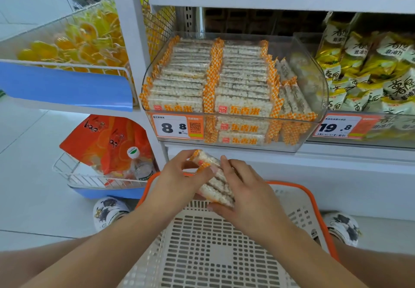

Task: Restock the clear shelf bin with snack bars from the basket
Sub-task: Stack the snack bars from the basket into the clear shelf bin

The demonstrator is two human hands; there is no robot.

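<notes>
Both hands, left hand (179, 176) and right hand (243, 190), have a curled-finger grip round a small stack of orange-checked clear-wrapped puffed-rice snack bars (214, 181) sandwiched between them. They're over the white slotted plastic basket with orange rim (224, 242), with the nearly full clear plastic shelf bin (233, 90) up at 12 o'clock.

The right hand (244, 189) hides much of the held snack bars (215, 186).

Both forearms are bare, with no sleeves, watch or rings showing up to the fingers (226, 166). Below and to either side of the fingers, the feet wear white rounded slip-on shoes printed with dark ink-like blotches, left shoe (110, 211), right shoe (343, 227).
</notes>
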